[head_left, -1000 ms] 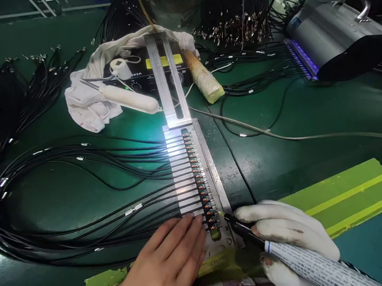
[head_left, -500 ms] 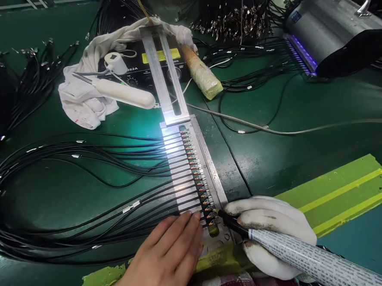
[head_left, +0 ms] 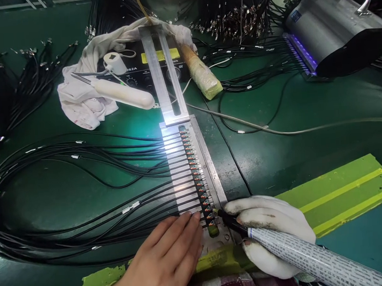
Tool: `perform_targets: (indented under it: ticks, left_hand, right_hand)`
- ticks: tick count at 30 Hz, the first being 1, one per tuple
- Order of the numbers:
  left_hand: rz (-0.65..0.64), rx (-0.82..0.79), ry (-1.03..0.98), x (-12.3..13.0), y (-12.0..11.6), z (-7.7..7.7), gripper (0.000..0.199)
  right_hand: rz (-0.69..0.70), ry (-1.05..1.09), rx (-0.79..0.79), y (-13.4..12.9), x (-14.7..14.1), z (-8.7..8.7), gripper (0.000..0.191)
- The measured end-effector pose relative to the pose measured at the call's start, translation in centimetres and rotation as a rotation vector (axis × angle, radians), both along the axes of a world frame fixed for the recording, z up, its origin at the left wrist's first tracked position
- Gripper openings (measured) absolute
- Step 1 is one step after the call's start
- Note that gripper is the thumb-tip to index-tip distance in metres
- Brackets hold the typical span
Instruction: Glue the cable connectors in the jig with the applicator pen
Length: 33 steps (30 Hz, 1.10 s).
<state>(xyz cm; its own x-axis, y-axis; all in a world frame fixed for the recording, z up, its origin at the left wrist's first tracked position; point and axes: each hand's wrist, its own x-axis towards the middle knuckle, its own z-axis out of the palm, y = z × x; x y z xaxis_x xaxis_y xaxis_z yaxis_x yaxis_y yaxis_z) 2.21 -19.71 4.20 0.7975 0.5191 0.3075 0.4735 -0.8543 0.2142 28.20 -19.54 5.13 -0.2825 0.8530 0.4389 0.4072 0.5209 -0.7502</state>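
Note:
A long metal fixture (head_left: pixel 183 195) holds a row of black cables (head_left: pixel 155 188) side by side. Their stripped ends, with orange wires and small metal connectors (head_left: pixel 200 183), lie over its slot. My bare left hand (head_left: pixel 171 247) rests flat across the nearest cables, fingers stretched out beside the slot. In its white, finger-stained glove, my right hand (head_left: pixel 274 233) grips a dispensing pen (head_left: pixel 291 244) with a black nose and a print-covered barrel. The pen's thin tip is at the connectors near the fixture's close end. Whether it touches them I cannot tell.
Behind the fixture stand a black control box (head_left: pixel 135 71) and a white cloth (head_left: pixel 84 97). A white-handled tool (head_left: pixel 123 93) lies there. At the right is a metal lamp housing (head_left: pixel 333 30) with violet light. Green tape (head_left: pixel 343 194) covers the near edge.

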Motion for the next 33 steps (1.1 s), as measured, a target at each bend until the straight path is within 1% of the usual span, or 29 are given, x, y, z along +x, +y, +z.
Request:
perform_targets:
  ticks: [9, 17, 22, 25, 30, 33]
  left_hand:
    - [0.032, -0.054, 0.044, 0.4, 0.0, 1.3, 0.030]
    - [0.035, -0.070, 0.033, 0.3, 0.2, 1.0, 0.029]
    - [0.024, -0.032, 0.013, 0.4, 0.2, 0.9, 0.030]
    - [0.032, -0.042, 0.024, 0.3, 0.1, 0.7, 0.030]
    - [0.004, -0.022, -0.008, 0.1, 0.1, 0.3, 0.033]
    - [0.008, -0.029, -0.009, 0.1, 0.1, 0.5, 0.032]
  right_hand:
    - [-0.005, -0.028, 0.040, 0.1, -0.1, 0.5, 0.018]
    - [-0.027, -0.035, 0.042, 0.3, -0.3, 0.8, 0.017]
    - [-0.022, -0.034, 0.048, 0.5, -0.4, 1.1, 0.018]
    - [-0.025, -0.026, 0.049, 0.4, -0.4, 1.0, 0.019]
    - [-0.010, -0.035, 0.025, 0.4, -0.2, 0.7, 0.019]
    - [-0.001, -0.033, 0.024, 0.4, -0.1, 0.5, 0.019]
